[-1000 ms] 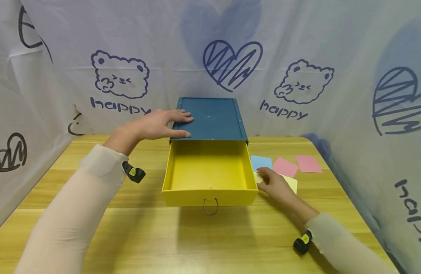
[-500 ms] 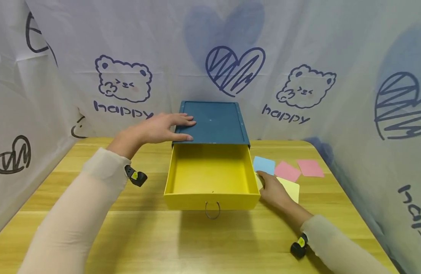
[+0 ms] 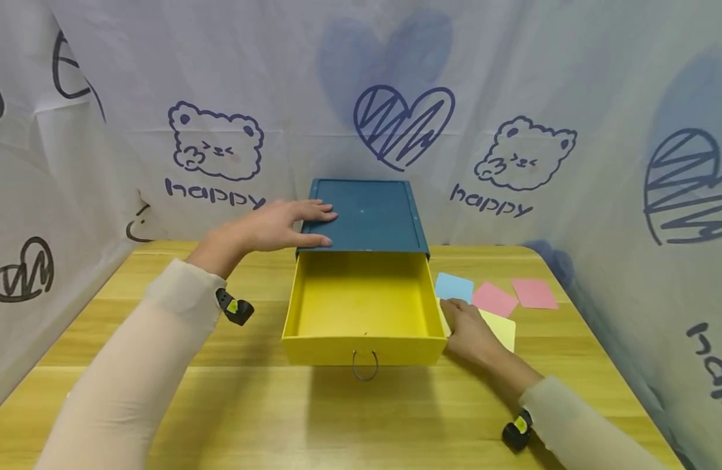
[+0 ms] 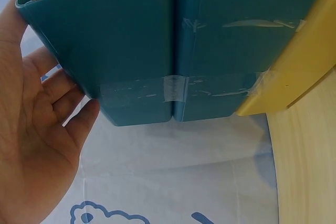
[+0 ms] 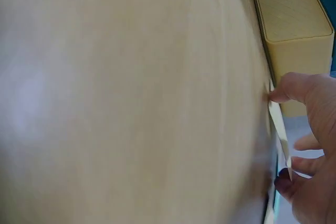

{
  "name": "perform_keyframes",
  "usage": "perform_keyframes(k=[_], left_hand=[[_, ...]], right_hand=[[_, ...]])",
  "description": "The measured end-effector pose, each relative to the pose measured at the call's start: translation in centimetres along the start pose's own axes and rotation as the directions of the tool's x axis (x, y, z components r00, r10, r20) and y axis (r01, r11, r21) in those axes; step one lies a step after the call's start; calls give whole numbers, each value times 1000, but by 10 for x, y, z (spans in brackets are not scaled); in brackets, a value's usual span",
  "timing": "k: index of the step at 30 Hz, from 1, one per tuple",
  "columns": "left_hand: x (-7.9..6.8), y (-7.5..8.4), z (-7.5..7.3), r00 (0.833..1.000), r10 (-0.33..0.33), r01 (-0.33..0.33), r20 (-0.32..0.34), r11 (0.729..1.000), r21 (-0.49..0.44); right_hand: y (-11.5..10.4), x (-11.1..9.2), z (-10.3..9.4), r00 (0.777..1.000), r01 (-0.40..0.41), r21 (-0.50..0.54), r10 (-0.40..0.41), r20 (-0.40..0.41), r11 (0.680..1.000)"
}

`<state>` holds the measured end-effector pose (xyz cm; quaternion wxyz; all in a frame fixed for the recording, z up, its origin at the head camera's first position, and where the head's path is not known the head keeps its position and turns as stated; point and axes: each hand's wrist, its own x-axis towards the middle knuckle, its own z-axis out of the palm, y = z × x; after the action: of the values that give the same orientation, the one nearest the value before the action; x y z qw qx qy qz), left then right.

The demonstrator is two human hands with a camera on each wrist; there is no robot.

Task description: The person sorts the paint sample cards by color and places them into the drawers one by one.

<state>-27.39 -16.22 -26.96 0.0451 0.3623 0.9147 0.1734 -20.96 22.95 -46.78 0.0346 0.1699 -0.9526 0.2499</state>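
Observation:
My left hand [image 3: 273,225] rests with spread fingers on the left side of the blue drawer cabinet's top [image 3: 363,215]. The left wrist view shows its fingers along the edge of the blue shell [image 4: 121,51]. A yellow drawer [image 3: 363,303] is pulled out toward me, with a thin ring handle [image 3: 365,367] on its front. To the right of the drawer, my right hand [image 3: 469,333] pinches a pale yellow sticky note [image 5: 278,119] between thumb and fingers, low over the table. Most of that note is hidden by the hand in the head view.
Right of the cabinet lie a blue sticky note [image 3: 454,287], two pink notes, one nearer [image 3: 495,299] and one farther right [image 3: 534,294], and another yellow note [image 3: 503,329] behind my hand. Clear tape [image 4: 210,87] bands the cabinet's side. A printed curtain [image 3: 314,98] hangs behind the table.
The head view has tipped slightly, so the scene sits lower. My right fingers have drawn in a little at the yellow note; my left hand stays on the cabinet.

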Motion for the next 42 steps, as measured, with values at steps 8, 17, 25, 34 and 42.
perform_keyframes(k=[8,17,25,34,42], left_hand=[[0,0,2,1000,3,-3,-5,1000,4],[0,-1,2,1000,-9,9,-8,1000,-9],[1,-3,1,1000,2,-2,-7,1000,-11],[3,-4,-2,1000,3,-3,0,1000,-20],[3,-4,-3,1000,5,-5,9,1000,-17]], right_hand=[[1,-3,-7,998,-33,-11,34,61,999],[8,-5,-12,1000,-4,22,4,24,1000],[6,-17,-26,999,-38,156,42,-18,987],[-6,-22,-53,994,5,183,16,-112,983],[-26,-31,-86,990,58,221,-27,-141,974]])
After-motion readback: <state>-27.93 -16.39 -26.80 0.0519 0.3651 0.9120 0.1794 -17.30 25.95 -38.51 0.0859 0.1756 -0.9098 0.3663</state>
